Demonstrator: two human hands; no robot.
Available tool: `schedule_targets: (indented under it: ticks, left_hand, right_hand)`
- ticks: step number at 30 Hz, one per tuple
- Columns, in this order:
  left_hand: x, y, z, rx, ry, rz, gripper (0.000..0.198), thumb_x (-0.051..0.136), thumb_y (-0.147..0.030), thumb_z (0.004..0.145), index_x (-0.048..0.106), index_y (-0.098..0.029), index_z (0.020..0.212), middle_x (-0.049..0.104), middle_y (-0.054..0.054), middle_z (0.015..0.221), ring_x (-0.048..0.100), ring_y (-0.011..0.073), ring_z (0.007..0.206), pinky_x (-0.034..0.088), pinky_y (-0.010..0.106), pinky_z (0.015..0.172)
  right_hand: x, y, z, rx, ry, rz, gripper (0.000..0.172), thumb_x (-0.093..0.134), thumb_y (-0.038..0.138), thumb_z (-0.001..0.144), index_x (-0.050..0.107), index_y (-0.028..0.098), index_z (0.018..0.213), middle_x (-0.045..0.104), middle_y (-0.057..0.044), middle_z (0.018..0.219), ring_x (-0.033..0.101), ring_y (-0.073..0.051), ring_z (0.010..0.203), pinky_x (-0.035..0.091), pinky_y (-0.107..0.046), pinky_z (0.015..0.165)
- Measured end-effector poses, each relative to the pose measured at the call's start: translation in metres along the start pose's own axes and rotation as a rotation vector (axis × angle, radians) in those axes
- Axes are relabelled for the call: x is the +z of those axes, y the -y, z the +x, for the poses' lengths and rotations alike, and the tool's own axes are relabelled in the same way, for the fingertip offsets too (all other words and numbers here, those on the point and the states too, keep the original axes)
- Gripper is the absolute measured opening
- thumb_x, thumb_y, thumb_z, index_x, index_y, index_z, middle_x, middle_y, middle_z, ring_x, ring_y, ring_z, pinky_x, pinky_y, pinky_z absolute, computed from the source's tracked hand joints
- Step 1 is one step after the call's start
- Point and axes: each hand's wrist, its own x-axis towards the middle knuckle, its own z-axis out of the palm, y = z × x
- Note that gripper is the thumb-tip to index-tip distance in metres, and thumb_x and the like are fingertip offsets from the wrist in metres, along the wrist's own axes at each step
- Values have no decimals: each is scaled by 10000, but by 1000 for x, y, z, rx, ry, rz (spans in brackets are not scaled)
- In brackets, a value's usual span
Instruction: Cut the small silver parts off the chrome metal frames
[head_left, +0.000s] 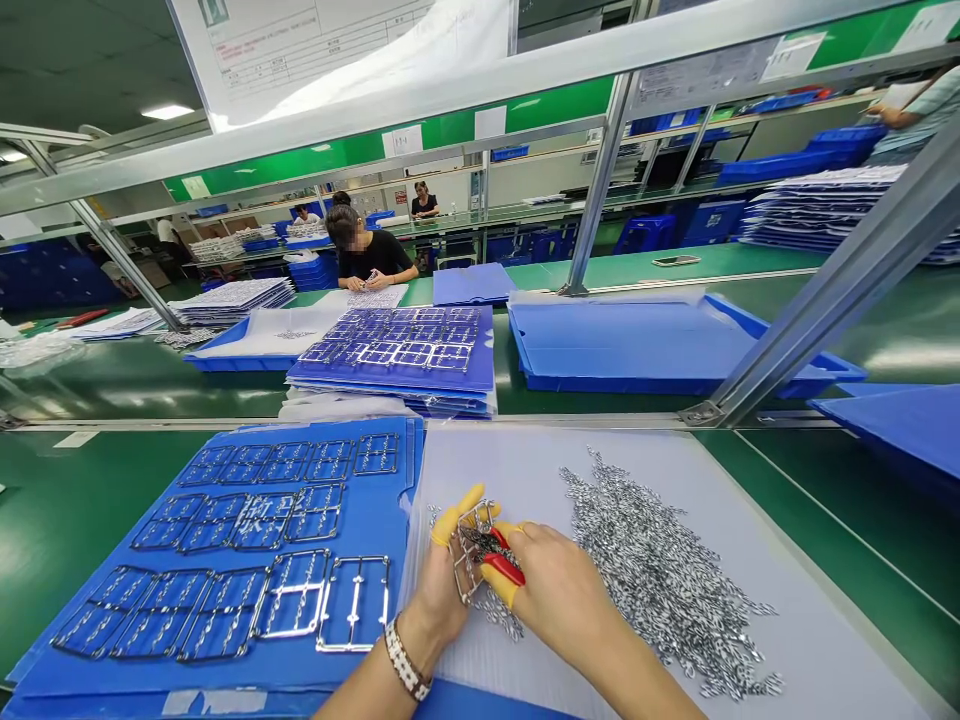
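My left hand point(442, 590), with yellow finger cots, grips a small stamped metal frame point(469, 550) upright by its edge. My right hand point(555, 590) closes around red-handled side cutters point(504, 568), whose jaws sit against that frame and are partly hidden by my fingers. Both hands hover over a white corrugated plastic sheet point(622, 480). To the right of my hands lies a loose heap of small shiny metal pieces point(660, 570). To the left, several cut metal frames point(352, 600) lie on a blue corrugated sheet point(225, 680).
A beaded bracelet point(405, 655) circles my left wrist. An aluminium rail point(480, 421) crosses the green bench beyond the sheets. Past it are stacked frames on blue sheets point(390, 350), a co-worker in black point(371, 255), and blue crates point(795, 165).
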Motion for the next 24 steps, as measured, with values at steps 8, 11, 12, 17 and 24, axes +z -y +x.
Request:
schedule_targets:
  ticks: [8,11,12,17,24]
  left_hand:
    - [-2,3,-1,19,-6,52,546,525,-496,834,543,-246,1319,635,80,1208,563,289,1091,421,376,869]
    - [-4,4,0,34,6,63,535,549,-471,820,549,-259,1312,634,76,1212,556,290,1102,420,371,865]
    - [-4,4,1,40,9,69,533,554,-467,817,550,-265,1311,632,74,1218,555,288,1105,419,371,869]
    - [-7,5,1,54,13,104,575,602,-482,780,556,-252,1305,623,82,1235,556,279,1108,415,371,897]
    - [-8,5,1,77,25,134,578,605,-477,794,541,-250,1321,610,90,1260,556,278,1118,400,391,949]
  right_hand:
    - [-1,-2,-2,-11,-19,25,290,559,330,833,642,193,1075,691,-79,923,638,-256,848,456,-357,723]
    - [-1,-2,-2,-13,-20,20,274,556,332,831,647,199,1053,691,-74,904,638,-245,831,452,-344,714]
    - [-2,-2,-2,-12,-18,17,270,556,330,831,647,200,1049,690,-75,905,638,-244,832,450,-340,712]
    - [-4,0,-4,-16,-21,9,245,559,325,828,649,210,1025,687,-73,907,634,-242,826,438,-325,694]
    - [-6,-1,-3,-10,-29,17,244,566,329,823,646,200,1014,679,-76,884,629,-234,796,422,-316,667]
